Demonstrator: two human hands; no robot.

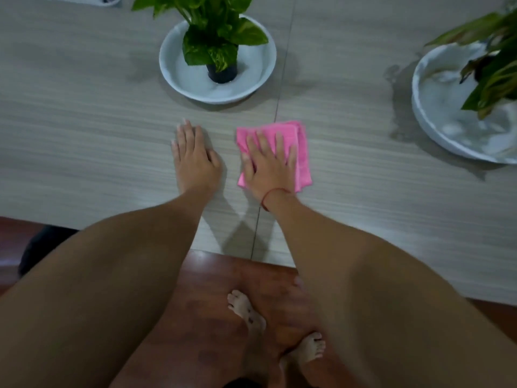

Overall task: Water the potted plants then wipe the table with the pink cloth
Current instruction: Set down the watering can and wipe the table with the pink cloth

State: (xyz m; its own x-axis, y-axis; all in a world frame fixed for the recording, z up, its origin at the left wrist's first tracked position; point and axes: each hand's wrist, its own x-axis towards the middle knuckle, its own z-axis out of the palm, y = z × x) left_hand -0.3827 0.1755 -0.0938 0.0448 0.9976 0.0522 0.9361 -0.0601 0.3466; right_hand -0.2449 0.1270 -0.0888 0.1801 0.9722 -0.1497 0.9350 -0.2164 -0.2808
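Observation:
A folded pink cloth (300, 148) lies flat on the grey wood-grain table (84, 141), just right of the table's centre seam. My right hand (270, 161) presses down on the cloth with its fingers spread. Beside it, my left hand (193, 155) rests flat on the bare table with nothing in it. Behind my hands, a green leafy plant in a small black pot (221, 74) stands in a white bowl (170, 68). A second plant (495, 77) sits in a larger white bowl (428, 121) at the right edge.
The table's near edge runs across the middle of the view, with red-brown floor (212, 275) and my bare feet (246, 312) below it. A dark object (42, 247) sits on the floor at the left. A damp patch (400, 107) marks the table left of the right bowl.

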